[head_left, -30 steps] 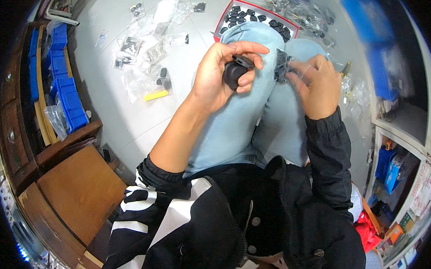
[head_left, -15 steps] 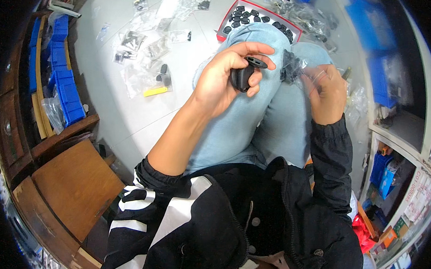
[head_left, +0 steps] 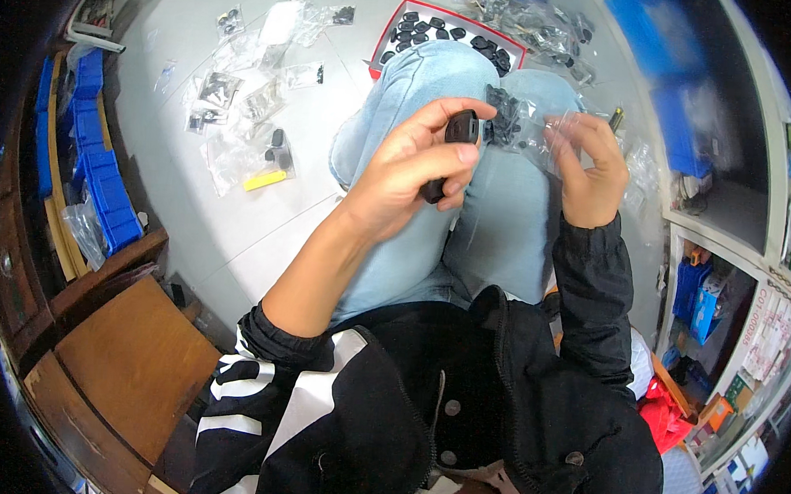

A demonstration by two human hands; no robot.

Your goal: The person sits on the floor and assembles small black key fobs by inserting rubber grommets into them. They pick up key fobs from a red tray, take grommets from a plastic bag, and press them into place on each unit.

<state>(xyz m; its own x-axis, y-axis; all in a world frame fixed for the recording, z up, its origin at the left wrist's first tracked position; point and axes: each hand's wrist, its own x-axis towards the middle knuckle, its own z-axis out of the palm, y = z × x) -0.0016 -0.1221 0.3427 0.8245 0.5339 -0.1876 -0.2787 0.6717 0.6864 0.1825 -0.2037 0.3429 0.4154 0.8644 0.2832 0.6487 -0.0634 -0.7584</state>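
- Black plastic key-fob shell (head_left: 453, 139) sits over the person's jeans-clad knees (head_left: 494, 216), gripped in the left hand (head_left: 412, 173), whose fingers curl closed around it with the thumb along its side.
- Clear plastic bag (head_left: 529, 125) of small black parts is pinched shut between the fingers of the right hand (head_left: 593, 172), just beside the shell.
- Red-edged tray (head_left: 405, 27) of black pieces lies on the floor beyond the knees.
- Loose clear packets (head_left: 243, 90) and a yellow piece (head_left: 264, 180) are scattered to the left.

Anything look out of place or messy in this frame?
Yes: clear plastic bags of small parts lie scattered loose on the floor, not stacked. The left hand holds a black part; the right hand holds a clear bag.
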